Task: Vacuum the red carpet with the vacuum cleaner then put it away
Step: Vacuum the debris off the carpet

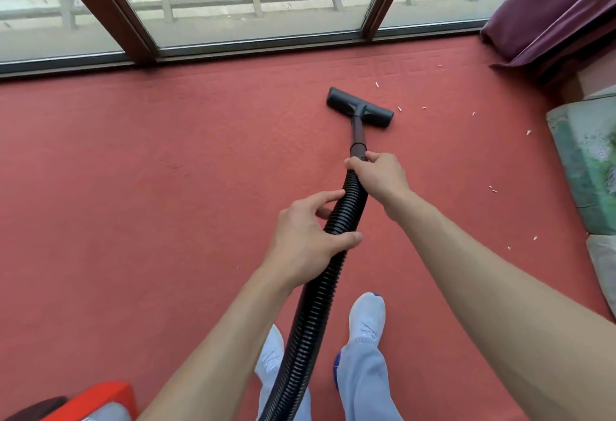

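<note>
While the ribbed black hose (pixel 313 314) is held in both hands, the right hand (pixel 380 177) is curled round its upper end, where the smooth rigid tube (pixel 358 134) begins, and the left hand (pixel 300 240) is wrapped round the corrugations just below. Ahead of the grip, the flat, wide nozzle (pixel 360 107) is set on the red carpet (pixel 166 187), whose short pile is seen as even and matte. Small white scraps (pixel 399 108) are scattered right of the nozzle and of the grip. Beyond the nozzle the carpet is bounded by a dark window frame (pixel 140 40); rightward it is edged by a purple curtain (pixel 550 14) and a green patterned cushion (pixel 586 160). A broad stretch of carpet is spread left of the grip. Behind the grip, at lower left, an orange vacuum body (pixel 100 397) is partly seen.
</note>
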Demonstrator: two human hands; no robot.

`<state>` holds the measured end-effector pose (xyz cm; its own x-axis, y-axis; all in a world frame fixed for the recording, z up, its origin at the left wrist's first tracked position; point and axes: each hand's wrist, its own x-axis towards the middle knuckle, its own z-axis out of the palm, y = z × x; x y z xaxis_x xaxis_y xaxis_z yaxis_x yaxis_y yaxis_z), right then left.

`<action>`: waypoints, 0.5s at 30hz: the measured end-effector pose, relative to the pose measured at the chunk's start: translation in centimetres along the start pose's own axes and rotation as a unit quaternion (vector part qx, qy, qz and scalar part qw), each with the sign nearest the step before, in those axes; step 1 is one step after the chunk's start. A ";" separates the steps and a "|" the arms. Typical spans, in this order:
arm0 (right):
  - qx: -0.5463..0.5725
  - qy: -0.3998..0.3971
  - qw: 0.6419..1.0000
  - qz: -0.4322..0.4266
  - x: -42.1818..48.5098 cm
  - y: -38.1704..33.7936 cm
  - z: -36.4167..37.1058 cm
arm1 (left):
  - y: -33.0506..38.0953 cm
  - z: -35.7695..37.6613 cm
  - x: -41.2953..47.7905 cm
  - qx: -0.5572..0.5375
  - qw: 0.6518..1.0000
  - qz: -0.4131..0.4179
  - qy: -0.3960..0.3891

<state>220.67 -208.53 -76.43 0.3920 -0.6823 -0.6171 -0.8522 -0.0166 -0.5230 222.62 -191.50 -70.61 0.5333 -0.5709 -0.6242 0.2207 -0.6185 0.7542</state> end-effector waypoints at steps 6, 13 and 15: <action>0.044 0.031 0.998 0.033 -1.5 0.9 -1.9 | 1.2 -1.1 -0.6 0.027 0.997 0.028 -0.062; 0.127 0.080 0.986 0.065 -4.6 0.9 -6.5 | 5.8 -3.1 -1.3 0.066 0.980 0.072 -0.173; 0.130 0.071 0.986 0.081 -3.9 1.2 -7.4 | 6.5 -2.4 -0.5 0.080 0.977 0.075 -0.182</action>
<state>215.56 -211.30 -70.29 0.1902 -0.7566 -0.6256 -0.7746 0.2758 -0.5692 225.79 -193.94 -64.86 0.2174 -0.7977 -0.5625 0.0172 -0.5730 0.8194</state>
